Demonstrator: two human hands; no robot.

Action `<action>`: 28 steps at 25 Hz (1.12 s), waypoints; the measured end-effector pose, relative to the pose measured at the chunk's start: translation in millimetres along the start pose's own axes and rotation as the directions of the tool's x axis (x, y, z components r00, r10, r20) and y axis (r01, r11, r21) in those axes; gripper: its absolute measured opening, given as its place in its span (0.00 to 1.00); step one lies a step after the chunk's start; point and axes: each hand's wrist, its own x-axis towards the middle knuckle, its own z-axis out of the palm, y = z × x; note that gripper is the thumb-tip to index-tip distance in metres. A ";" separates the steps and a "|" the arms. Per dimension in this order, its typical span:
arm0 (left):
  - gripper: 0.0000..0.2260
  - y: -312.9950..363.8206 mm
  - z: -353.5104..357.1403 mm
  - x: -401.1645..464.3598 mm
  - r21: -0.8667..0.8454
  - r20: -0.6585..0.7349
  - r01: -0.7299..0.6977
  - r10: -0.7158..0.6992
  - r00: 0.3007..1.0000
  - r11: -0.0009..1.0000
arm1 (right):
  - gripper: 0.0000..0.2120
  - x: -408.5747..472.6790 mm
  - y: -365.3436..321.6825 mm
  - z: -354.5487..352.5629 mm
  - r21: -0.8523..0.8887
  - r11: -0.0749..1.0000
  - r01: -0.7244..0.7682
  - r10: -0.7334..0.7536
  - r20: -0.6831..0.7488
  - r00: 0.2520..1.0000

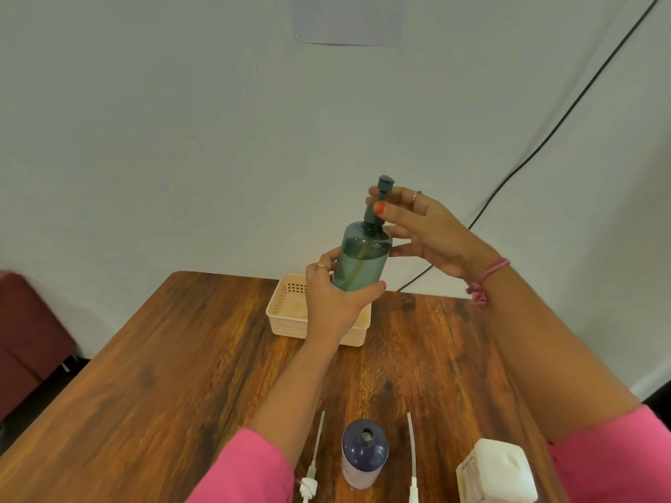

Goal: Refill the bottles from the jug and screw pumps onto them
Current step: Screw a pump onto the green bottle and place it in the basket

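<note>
A teal see-through bottle (361,257) is held up in the air above the table, tilted slightly right. My left hand (336,297) grips its lower body. A dark teal pump (379,205) sits in its neck, and my right hand (425,230) pinches the pump's collar with thumb and fingers. Near me on the table stands a dark blue bottle (364,452) with an open neck. Two white pumps with long tubes lie beside it, one to its left (313,466) and one to its right (412,462). A white capped jug (497,473) stands at the lower right.
A cream perforated basket (285,306) sits at the far edge of the wooden table (163,375), under my left hand. A black cable (544,143) runs down the wall on the right. A dark red seat (29,332) is at the left.
</note>
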 end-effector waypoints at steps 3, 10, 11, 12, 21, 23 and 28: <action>0.32 -0.3 -0.2 -0.7 -0.003 0.011 -0.001 0.001 1.000 1.000 | 0.14 -1.7 -4.1 -13.5 -0.043 0.999 0.027 -0.022 0.109 0.994; 0.33 -0.9 1.5 -0.1 0.007 -0.006 0.004 -0.004 1.000 1.000 | 0.10 1.6 6.0 2.6 -0.064 0.992 0.105 -0.111 -0.103 0.988; 0.33 -1.6 1.5 -0.1 0.008 -0.004 0.002 -0.002 1.000 1.000 | 0.11 1.4 6.2 0.0 -0.079 0.993 0.086 -0.090 -0.053 0.995; 0.33 -2.0 1.6 -0.3 0.012 0.000 0.002 -0.002 1.000 1.000 | 0.13 0.9 5.1 -3.8 -0.086 0.994 0.061 -0.060 0.015 0.998; 0.33 -2.9 2.3 0.9 0.014 0.015 0.035 -0.035 0.999 0.999 | 0.11 -1.3 -2.1 -5.3 -0.152 0.973 0.174 -0.176 0.004 0.984; 0.33 -2.8 2.3 1.4 0.016 0.018 0.035 -0.035 0.999 0.999 | 0.11 -0.7 -4.7 -7.1 -0.182 0.968 0.174 -0.181 -0.022 0.983; 0.32 -0.6 3.8 2.1 0.017 0.031 0.041 -0.042 0.999 0.999 | 0.12 0.7 -9.1 -7.5 -0.233 0.957 0.172 -0.192 -0.066 0.979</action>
